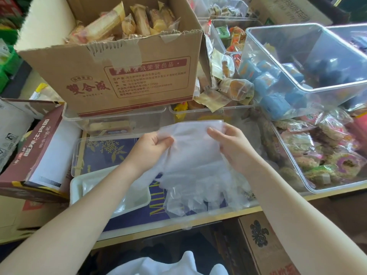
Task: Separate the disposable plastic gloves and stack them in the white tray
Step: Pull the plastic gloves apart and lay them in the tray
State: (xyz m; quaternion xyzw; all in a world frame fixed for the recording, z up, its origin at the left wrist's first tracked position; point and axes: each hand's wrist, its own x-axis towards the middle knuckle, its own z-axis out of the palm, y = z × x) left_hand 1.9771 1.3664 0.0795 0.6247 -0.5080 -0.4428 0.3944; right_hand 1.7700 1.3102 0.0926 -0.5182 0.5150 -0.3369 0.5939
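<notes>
Both hands hold a thin, translucent bunch of disposable plastic gloves (193, 155) up at centre: the left hand (151, 145) pinches the cuff edge at ten o'clock, the right hand (228, 143) pinches it at two o'clock, hands apart, glove fingers drooping toward six. The film looks feather-light, limp and clingy, so peeling at the cuff corners seems wisest. The shallow white rectangular tray (76, 187) lies at eight o'clock, film already inside. A brown cardboard box (127, 76) at twelve and a clear plastic bin (294, 171) at three hem the space; the leftward path looks open.
</notes>
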